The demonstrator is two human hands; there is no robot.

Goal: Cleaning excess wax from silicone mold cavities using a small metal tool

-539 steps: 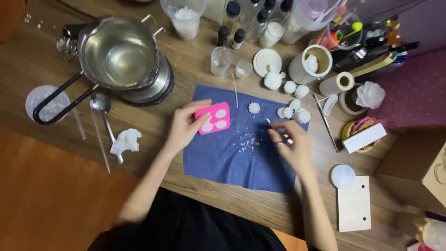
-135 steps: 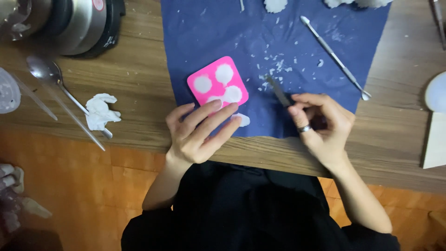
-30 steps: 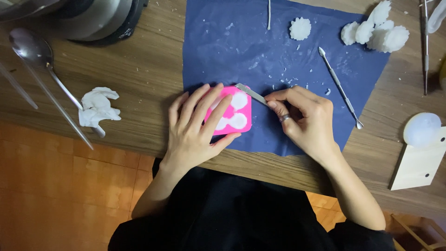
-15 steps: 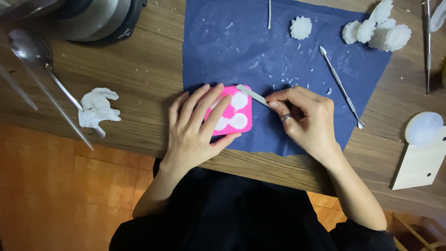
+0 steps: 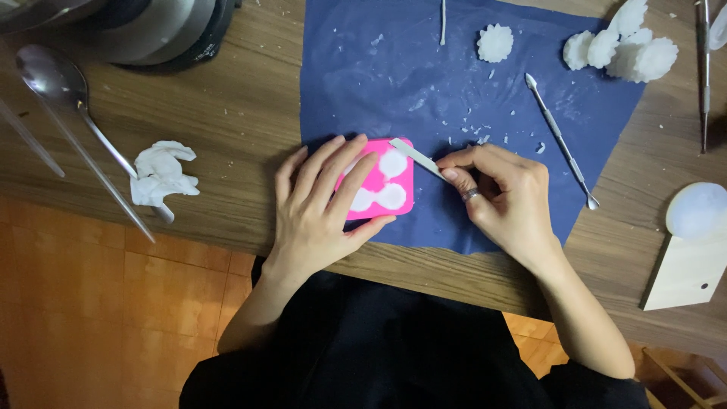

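The left hand [image 5: 322, 201] lies flat with its fingers [image 5: 344, 170] spread and pressed down on a pink square mould [image 5: 379, 182], covering its left half; the thumb rests against the mould's near edge. The mould sits on the near left part of a dark blue sheet [image 5: 424, 76], close to the table edge, and its exposed cavities are filled with white wax. The right hand [image 5: 507, 201] has thumb and forefinger pinched together around a slim flat metal blade [image 5: 418, 156], the other fingers curled in under the palm and a ring on one finger. The blade slants up and to the left from the pinch, and its tip rests on the upper right corner of the mould beside a white-filled cavity. White wax crumbs [image 5: 473, 135] are scattered on the sheet just beyond the right hand. Further right on the sheet lies a thin double-ended metal tool [image 5: 560, 140], angled, apart from the hand. At the far edge of the sheet are a small white flower-shaped wax piece [image 5: 494, 42] and, at the far right corner, a cluster of similar white wax pieces [image 5: 625, 47]. Left of the sheet, on the wooden table [image 5: 227, 113], sit a crumpled white tissue [image 5: 160, 173] and a metal spoon [image 5: 72, 102]. At the right edge a pale wooden board [image 5: 685, 273] touches a round white disc [image 5: 697, 210].
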